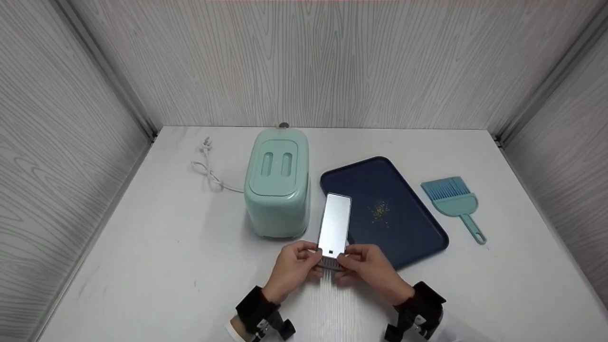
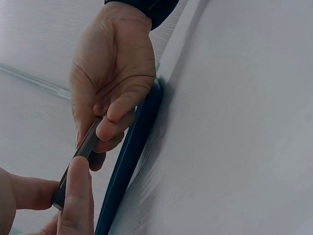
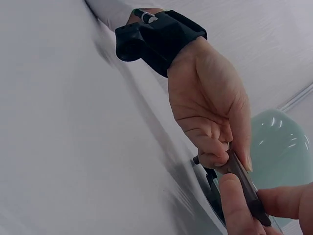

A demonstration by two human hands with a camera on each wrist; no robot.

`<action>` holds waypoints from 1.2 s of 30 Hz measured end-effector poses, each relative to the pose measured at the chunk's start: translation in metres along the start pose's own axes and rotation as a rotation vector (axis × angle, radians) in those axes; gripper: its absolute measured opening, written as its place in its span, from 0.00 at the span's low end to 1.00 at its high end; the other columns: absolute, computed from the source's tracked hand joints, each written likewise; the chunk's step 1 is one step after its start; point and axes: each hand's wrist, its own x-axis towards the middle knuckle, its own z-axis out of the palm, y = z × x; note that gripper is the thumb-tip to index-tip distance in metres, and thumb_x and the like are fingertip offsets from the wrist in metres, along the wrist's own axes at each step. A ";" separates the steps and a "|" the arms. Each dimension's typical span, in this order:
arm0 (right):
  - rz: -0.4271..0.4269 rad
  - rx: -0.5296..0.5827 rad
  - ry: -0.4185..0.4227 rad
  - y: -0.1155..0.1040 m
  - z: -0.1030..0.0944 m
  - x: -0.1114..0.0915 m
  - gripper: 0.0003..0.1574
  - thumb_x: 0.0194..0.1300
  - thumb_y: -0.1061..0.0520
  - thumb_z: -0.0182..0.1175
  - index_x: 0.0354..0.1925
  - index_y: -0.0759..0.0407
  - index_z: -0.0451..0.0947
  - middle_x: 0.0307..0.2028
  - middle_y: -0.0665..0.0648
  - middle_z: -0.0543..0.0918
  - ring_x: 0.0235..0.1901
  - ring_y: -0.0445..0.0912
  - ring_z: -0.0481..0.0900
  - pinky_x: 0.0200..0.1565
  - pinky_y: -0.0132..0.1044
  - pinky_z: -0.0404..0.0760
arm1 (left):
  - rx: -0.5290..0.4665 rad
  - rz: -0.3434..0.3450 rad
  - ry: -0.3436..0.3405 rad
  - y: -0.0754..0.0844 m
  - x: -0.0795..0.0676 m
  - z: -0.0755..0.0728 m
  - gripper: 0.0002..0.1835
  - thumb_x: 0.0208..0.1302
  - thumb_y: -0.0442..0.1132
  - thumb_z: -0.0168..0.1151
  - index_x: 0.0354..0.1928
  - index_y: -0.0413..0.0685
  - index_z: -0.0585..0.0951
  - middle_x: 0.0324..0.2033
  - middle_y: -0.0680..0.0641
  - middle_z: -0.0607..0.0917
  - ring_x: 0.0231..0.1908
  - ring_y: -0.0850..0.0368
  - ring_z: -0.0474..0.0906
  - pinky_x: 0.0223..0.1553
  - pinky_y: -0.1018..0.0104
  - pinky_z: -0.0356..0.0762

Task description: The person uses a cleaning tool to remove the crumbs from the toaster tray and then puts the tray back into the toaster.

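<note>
Both hands grip the near end of a slim crumb tray [image 1: 336, 223] with a bright, mirror-like face and a dark grey ridged end. My left hand [image 1: 295, 263] pinches its left corner, thumb on top and fingers beneath. The right corner is pinched the same way by my right hand [image 1: 373, 270]. Seen edge-on in the right wrist view, the grey end [image 3: 244, 183] runs between the two hands. The far end overlaps a navy serving tray [image 1: 408, 240] in the head view. Yellow-brown crumbs [image 1: 380, 211] lie scattered on that navy tray.
A mint-green toaster [image 1: 280, 211] with a lid stands left of the crumb tray, its white cord [image 1: 209, 173] trailing left across the white table [image 1: 142, 266]. To the right of the navy tray lies a teal hand brush [image 1: 457, 205]. Grey wood-grain panels [image 1: 332, 61] enclose the back and sides.
</note>
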 end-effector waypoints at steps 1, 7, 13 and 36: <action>0.000 0.005 -0.005 0.000 0.000 -0.001 0.19 0.74 0.63 0.61 0.54 0.78 0.73 0.38 0.65 0.90 0.34 0.46 0.90 0.40 0.38 0.91 | 0.002 0.001 -0.001 0.000 0.000 0.000 0.17 0.73 0.32 0.62 0.56 0.24 0.77 0.35 0.42 0.87 0.29 0.58 0.86 0.37 0.61 0.91; 0.010 0.013 -0.029 -0.001 0.000 -0.003 0.18 0.75 0.63 0.60 0.53 0.79 0.73 0.41 0.67 0.89 0.35 0.46 0.91 0.41 0.38 0.91 | 0.106 0.039 0.013 0.003 0.000 -0.005 0.17 0.72 0.37 0.65 0.55 0.30 0.81 0.38 0.43 0.87 0.37 0.57 0.85 0.41 0.62 0.90; 0.032 0.002 -0.035 0.002 0.003 -0.006 0.20 0.74 0.63 0.62 0.55 0.79 0.73 0.40 0.69 0.89 0.35 0.46 0.91 0.42 0.38 0.91 | 0.276 0.157 0.071 0.010 -0.001 -0.019 0.17 0.73 0.40 0.66 0.54 0.33 0.83 0.42 0.43 0.88 0.45 0.50 0.85 0.46 0.69 0.85; 0.153 0.158 -0.189 0.021 0.030 -0.026 0.13 0.72 0.64 0.63 0.46 0.75 0.74 0.37 0.64 0.89 0.34 0.47 0.91 0.41 0.36 0.91 | 0.520 0.628 0.365 0.062 -0.014 -0.076 0.09 0.69 0.33 0.69 0.49 0.41 0.88 0.44 0.49 0.90 0.46 0.56 0.86 0.49 0.69 0.87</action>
